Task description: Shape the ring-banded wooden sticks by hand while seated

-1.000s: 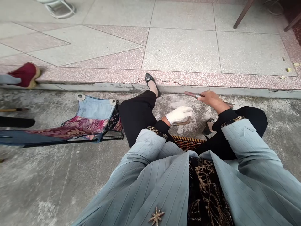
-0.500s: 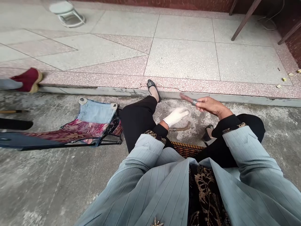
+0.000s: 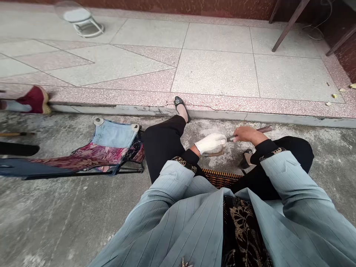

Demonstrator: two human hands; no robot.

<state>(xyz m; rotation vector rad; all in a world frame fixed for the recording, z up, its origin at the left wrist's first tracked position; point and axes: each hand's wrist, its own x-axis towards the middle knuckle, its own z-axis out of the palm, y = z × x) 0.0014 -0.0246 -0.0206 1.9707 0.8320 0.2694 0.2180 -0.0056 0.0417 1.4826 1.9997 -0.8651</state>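
My right hand point(image 3: 246, 134) is bare and closed around a slim tool. Its brown wood-like shaft point(image 3: 264, 129) sticks out to the right of my fist. A grey metallic part point(image 3: 230, 138) of the same tool points left and meets the fingertips of my left hand point(image 3: 210, 143). That hand wears a white knitted glove and its fingers are curled; what lies inside them is hidden. Just below the glove, a thin brown curved stick-like piece point(image 3: 214, 153) shows over the concrete, partly covered.
Between my legs is a woven black-and-orange wicker edge point(image 3: 222, 178). To the left stands a low folding recliner point(image 3: 111, 135) with patched fabric. A raised tiled step point(image 3: 217, 74) runs ahead, with a white stool point(image 3: 86, 24) on it. Another person's red shoe point(image 3: 36, 100) is at far left.
My right hand has turned the tool round: its brown shaft pointed left and now points right. The grey part has come to my gloved hand, which has lowered slightly.
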